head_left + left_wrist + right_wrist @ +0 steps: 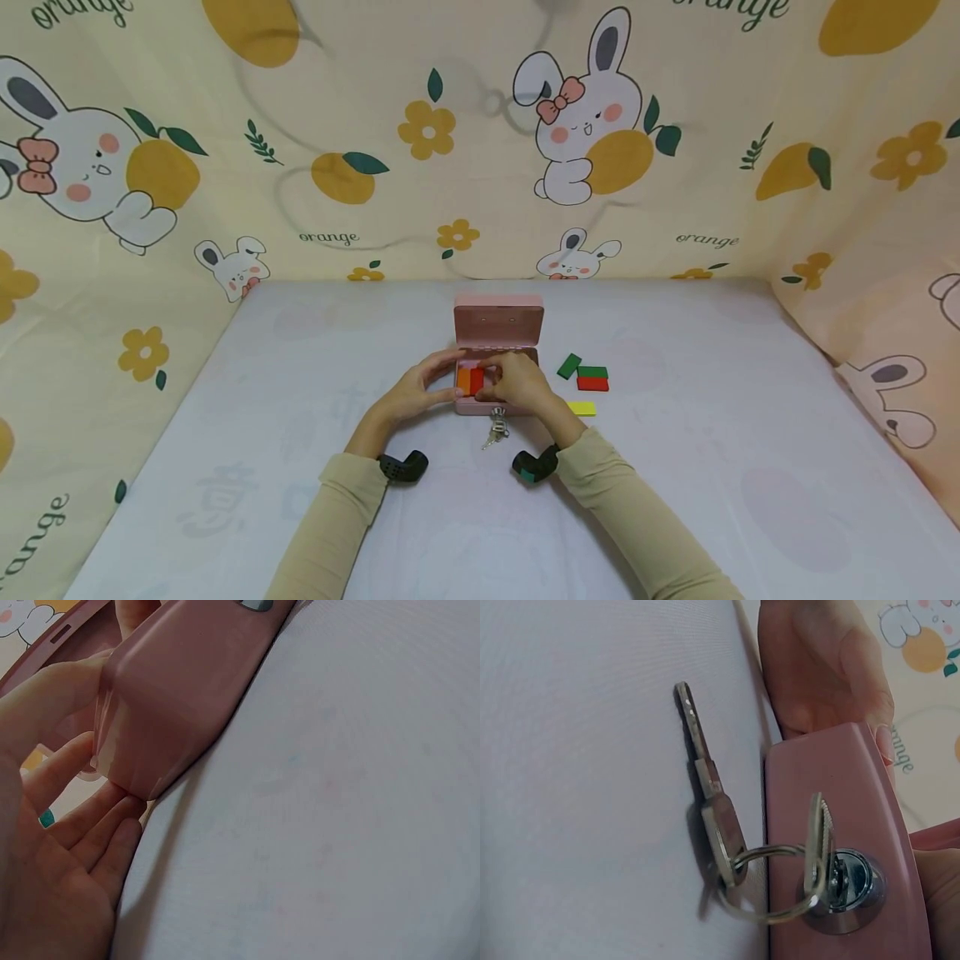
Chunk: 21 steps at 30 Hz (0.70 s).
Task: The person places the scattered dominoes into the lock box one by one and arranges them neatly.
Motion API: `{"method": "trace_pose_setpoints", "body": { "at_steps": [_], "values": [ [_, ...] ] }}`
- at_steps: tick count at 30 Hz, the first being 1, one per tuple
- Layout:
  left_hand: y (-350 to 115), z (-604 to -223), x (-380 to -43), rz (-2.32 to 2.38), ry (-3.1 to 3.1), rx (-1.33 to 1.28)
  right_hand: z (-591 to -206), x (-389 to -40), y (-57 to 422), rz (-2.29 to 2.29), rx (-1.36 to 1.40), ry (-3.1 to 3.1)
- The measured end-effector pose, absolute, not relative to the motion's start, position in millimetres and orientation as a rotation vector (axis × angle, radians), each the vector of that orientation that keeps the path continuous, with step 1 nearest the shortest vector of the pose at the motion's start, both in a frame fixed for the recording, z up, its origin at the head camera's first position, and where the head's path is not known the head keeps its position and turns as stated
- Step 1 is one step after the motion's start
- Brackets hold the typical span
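Observation:
A pink metal cash box (491, 408) stands on the table with its lid (498, 323) raised. Inside, at the left, lie an orange block (464, 382) and a red block (477, 382) side by side. My left hand (414, 392) holds the box by its left end, thumb at the front rim and fingers along the side. My right hand (519, 382) reaches into the box, its index finger and thumb pinching the red block at its two ends. The rest of the box's inside is hidden behind this hand. Keys (724, 832) on a ring hang from the front lock (847, 881).
Right of the box lie two green blocks (569, 366), a red block (592, 384) and a yellow block (582, 409) partly behind the right wrist. A white cloth (675, 467) covers the table. A printed curtain (465, 183) stands behind it.

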State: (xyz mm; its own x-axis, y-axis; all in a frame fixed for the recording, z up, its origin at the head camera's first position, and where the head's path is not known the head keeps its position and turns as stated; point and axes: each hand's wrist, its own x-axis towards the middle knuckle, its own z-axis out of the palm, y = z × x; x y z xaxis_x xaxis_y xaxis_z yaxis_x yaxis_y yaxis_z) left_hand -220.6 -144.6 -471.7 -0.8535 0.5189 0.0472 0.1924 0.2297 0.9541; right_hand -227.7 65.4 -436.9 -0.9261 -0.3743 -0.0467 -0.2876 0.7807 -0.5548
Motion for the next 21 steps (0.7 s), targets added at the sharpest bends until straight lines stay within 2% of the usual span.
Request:
{"method": "trace_pose_setpoints", "body": {
  "at_steps": [21],
  "values": [
    [-144.3, -472.5, -221.1, 1.655, 2.242, 0.662, -434.7, -225.3, 68.0, -0.866, -0.548, 2.778]
  ]
}}
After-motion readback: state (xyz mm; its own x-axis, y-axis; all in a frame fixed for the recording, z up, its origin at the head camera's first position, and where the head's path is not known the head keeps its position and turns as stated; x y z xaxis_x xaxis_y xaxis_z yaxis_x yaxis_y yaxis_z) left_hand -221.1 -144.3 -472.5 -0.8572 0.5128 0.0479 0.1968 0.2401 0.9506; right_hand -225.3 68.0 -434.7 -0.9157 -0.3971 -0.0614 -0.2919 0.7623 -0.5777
